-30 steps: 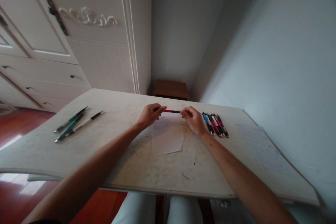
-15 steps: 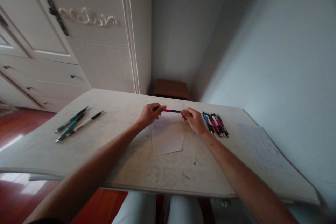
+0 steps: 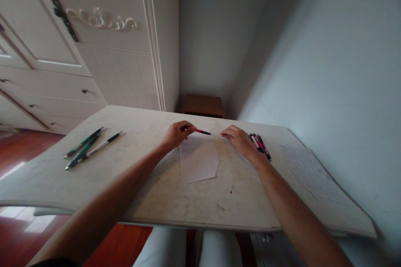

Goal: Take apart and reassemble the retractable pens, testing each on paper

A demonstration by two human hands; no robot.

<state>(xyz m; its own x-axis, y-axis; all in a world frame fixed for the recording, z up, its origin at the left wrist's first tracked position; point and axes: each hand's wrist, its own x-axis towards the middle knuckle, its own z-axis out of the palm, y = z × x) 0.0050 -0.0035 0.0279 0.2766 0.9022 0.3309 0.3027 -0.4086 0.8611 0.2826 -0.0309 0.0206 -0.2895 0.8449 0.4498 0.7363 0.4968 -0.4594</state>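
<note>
One seemingly underway | pinching pen (image 3: pixel 203 132) in left hand (image 3: pixel 176 134) | with right hand (image 3: pixel 239 138) bunched, contents unclear | uncertain progress on other pens (image 3: pixel 83 151)

**Right hand covers part of the pen row right of the centre sheet**

The right hand (image 3: pixel 238 139) hides part of the pen row (image 3: pixel 263 147), so the pens cannot be counted. A pale bit (image 3: pixel 222 136) at its fingertips (image 3: pixel 227 133) is too small to identify. At the centre sheet's (image 3: pixel 200 167) far edge, the left hand (image 3: pixel 178 134) covers part of the pink-and-black pen (image 3: pixel 203 132). The centre sheet's writing (image 3: pixel 190 147) is too blurred to read, as are the marks on the second sheet (image 3: pixel 313 171), well to its right. Nearer than the centre sheet, the legs (image 3: pixel 219 250) are cut off by the bottom edge. Beyond it, the table (image 3: pixel 188 204) hides the lower part of a brown box (image 3: pixel 203 102).
</note>
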